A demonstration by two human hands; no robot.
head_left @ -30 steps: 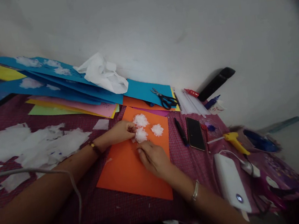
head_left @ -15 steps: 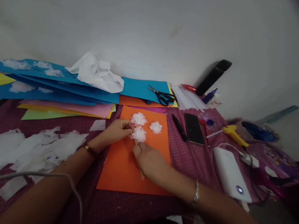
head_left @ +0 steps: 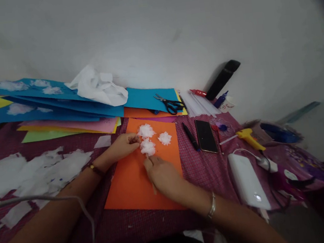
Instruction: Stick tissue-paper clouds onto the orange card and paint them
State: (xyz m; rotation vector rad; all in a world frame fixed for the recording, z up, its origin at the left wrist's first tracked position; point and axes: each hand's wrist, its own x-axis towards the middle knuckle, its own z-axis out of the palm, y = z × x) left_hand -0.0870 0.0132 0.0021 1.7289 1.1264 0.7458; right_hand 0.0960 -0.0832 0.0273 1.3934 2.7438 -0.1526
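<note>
An orange paper sheet (head_left: pixel 128 186) lies under both my hands, with three ruffled white tissue tufts on its upper half. My right hand (head_left: pixel 164 176) is closed around a thin, flat wooden stick (head_left: pixel 154 188), whose upper tip meets the bottom of the lower left tuft (head_left: pixel 147 147). At the left edge of the tufts, my left hand (head_left: pixel 125 145) has its fingers curled in a pinch; what they hold, if anything, is hidden. Above it is the upper tuft (head_left: pixel 146 130), and the third tuft (head_left: pixel 164 138) sits apart to the right.
Torn white tissue (head_left: pixel 50 172) spreads at left, crossed by a grey cable (head_left: pixel 41 197). Blue sheets (head_left: pixel 89 108) and scissors (head_left: pixel 170 104) lie along the wall. To the right are a marker (head_left: pixel 190 137), a phone (head_left: pixel 206 135), a yellow glue gun (head_left: pixel 251 139) and a white power bank (head_left: pixel 248 181).
The camera view has shifted slightly. My left fingertips have drawn a little left from the tufts. The right hand keeps the stick at the lower left tuft.
</note>
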